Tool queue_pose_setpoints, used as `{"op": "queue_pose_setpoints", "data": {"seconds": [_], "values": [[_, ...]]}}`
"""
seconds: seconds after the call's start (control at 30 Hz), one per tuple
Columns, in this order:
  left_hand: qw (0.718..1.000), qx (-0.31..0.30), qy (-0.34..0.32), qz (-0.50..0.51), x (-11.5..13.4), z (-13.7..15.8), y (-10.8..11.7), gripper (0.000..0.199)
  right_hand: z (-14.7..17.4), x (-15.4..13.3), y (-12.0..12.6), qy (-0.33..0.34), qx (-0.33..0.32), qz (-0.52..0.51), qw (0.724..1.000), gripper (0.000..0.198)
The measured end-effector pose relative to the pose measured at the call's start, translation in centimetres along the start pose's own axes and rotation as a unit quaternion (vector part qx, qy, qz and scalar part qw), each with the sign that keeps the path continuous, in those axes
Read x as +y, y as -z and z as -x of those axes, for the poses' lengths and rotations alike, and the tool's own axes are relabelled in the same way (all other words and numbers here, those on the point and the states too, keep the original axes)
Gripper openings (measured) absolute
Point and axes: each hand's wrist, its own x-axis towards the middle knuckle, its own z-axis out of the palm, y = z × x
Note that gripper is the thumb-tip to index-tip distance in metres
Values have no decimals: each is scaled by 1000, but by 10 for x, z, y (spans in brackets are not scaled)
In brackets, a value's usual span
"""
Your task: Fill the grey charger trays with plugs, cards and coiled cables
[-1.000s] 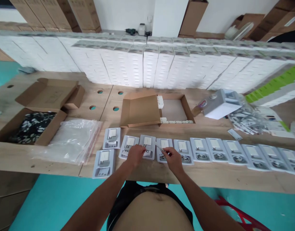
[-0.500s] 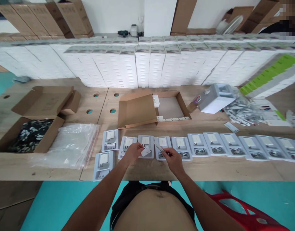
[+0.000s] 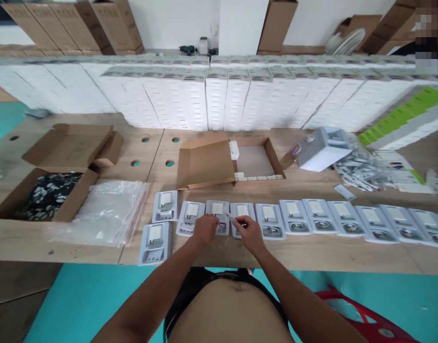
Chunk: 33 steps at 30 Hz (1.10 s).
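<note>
Working in the head view, our only one, we judge the step in hand to be fine fingertip work over the lower pocket of the middle tray (image 3: pixel 223 232), which lies on the table (image 3: pixel 219 255) right in front of us, in the row of trays. To do it well, we would press lightly, rest the fingertips against the pocket's wall for steadiness, and leave the white block (image 3: pixel 216 208) in the upper pocket undisturbed. A stray knuckle could nudge the left tray (image 3: pixel 182 209) or the right tray (image 3: pixel 251 209), both close beside it, so small finger motions should serve better than sweeps of the forearm.

Our left hand (image 3: pixel 205 228) reaches over the middle tray's lower left part, back of the hand up, fingertips drawn narrowly together above the pocket. Whether anything is between them we cannot tell; the fingers hide it.

Our right hand (image 3: pixel 253 236) pinches a slim pale strip (image 3: pixel 231 218) between thumb and fingers at its near end. The strip slants up and leftward, its far end over the middle tray's right side as we look down; whether it touches the tray we cannot tell. A loose pinch could let it swing, so a firm hold near the end seems wise. Both forearms run inward from below, the two hands near each other but apart.
</note>
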Motion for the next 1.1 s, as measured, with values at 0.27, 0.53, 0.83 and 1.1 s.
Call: {"op": "queue_pose_setpoints", "data": {"seconds": [0.27, 0.53, 0.83, 1.1], "values": [[998, 26, -21, -50, 2, 7, -12, 18, 11, 17, -5, 55, -36, 83, 994, 17], [997, 58, -38, -32, -4, 10, -12, 38, 6, 19, -10, 184, -120, 251, 943, 14], [983, 39, -167, -69, -17, 44, 1, 25, -8, 3, -28, 315, -205, 408, 832, 16], [985, 39, -129, -107, -11, 57, -24, 39, 9, -2, -43, 332, -203, 458, 799, 21]]}}
